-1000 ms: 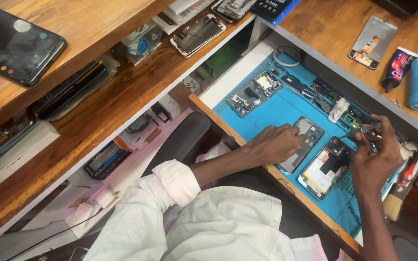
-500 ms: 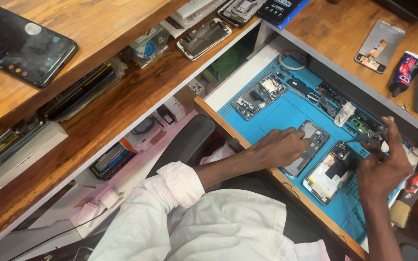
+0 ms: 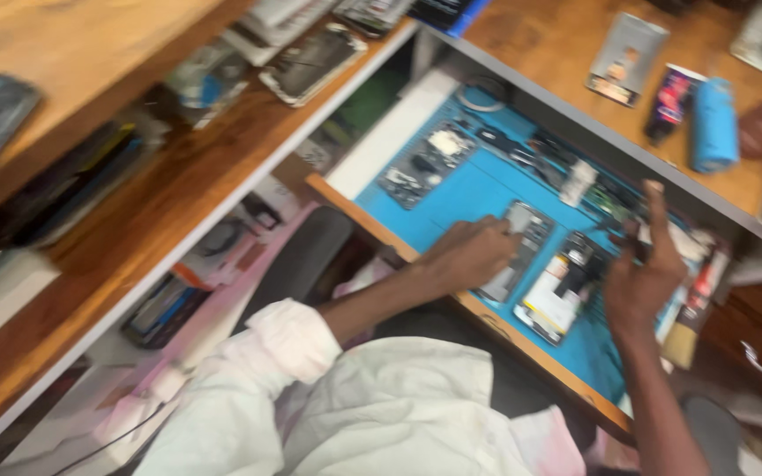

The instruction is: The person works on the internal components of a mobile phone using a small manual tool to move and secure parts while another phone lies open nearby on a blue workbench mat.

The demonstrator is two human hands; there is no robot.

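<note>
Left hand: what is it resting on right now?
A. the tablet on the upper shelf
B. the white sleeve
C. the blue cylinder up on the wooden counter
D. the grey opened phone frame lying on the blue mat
D: the left hand lies over the grey opened phone frame on the blue mat, far from the blue cylinder.

Whole view: smeared by motion blur.
Left hand: fingers covering part of the grey phone frame beneath.
Right hand: thin tool at the fingertips too blurred to identify.
Blue mat: small parts beyond the fingertips indistinct.
Shelf items: cropped at top edge.
</note>
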